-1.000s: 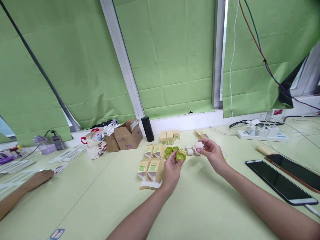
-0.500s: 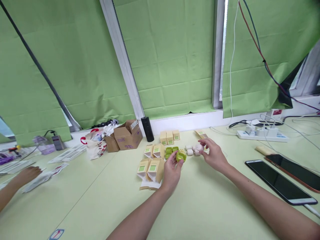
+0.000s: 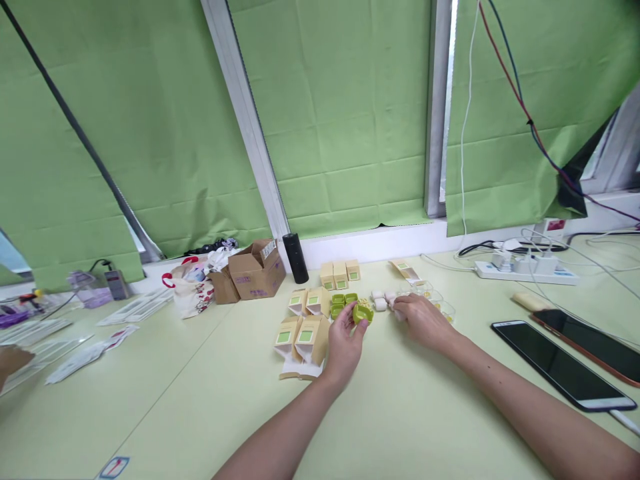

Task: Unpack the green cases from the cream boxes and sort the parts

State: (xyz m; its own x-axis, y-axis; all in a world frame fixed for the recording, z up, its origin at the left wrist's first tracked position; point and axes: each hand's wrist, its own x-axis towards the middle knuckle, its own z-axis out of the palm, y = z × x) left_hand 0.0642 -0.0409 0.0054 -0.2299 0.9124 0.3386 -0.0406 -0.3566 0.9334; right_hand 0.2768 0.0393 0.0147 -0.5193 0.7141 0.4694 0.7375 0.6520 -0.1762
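Observation:
A small green cup (image 3: 363,311) is held between the thumb and fingers of my left hand (image 3: 346,340). Behind it, several similar green cups (image 3: 338,300) stand close together on the table. My right hand (image 3: 424,321) is lowered at a cluster of small white rounded pieces (image 3: 380,304), its fingers closed on a pale white piece that they mostly cover. Clear plastic cups (image 3: 443,308) with yellow bits lie just beyond that hand. Left of my left hand are several beige boxes with green labels (image 3: 311,337), the front ones with open white flaps.
More beige boxes (image 3: 340,274) and a flattened one (image 3: 406,271) lie farther back. A black cylinder (image 3: 295,258) stands beside a cardboard box (image 3: 257,270). Phones (image 3: 560,363) and a power strip (image 3: 525,270) are on the right. Another person's hand (image 3: 14,363) is at far left.
My right hand has lowered a pinkish-white piece toward the white cluster, uncovering the clear cups behind. My left hand keeps the green cup in place. The other person's hand has moved left.

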